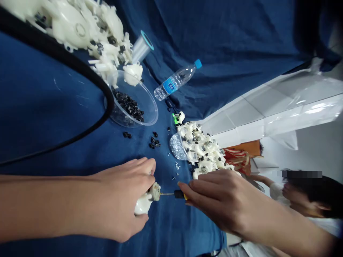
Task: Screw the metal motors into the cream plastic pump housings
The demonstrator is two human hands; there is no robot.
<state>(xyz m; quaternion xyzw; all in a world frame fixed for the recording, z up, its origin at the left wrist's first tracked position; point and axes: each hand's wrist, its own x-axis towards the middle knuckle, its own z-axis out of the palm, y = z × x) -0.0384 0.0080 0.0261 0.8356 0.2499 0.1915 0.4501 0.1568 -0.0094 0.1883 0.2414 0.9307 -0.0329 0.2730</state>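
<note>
My left hand (125, 200) is wrapped round a small white plastic part (143, 205), low in the middle of the view. My right hand (214, 200) grips a screwdriver (180, 194) with a black and yellow handle. The thin shaft points left and its tip meets the round end of the white part. Several small screws (177, 165) lie on the blue cloth (88, 157) just above the shaft. Small black pieces (154, 141) are scattered above my left hand. Part of the white piece is hidden by my fingers.
Clear bowl of black pieces (154, 107), upper middle; small cup of screws (178, 146) beside a pile of white parts (206, 146). More white parts (77, 28) lie upper left, near a clear roll (140, 48). A bottle (177, 81) lies sideways. A black cable (80, 71) crosses left. A person (302, 200) sits right.
</note>
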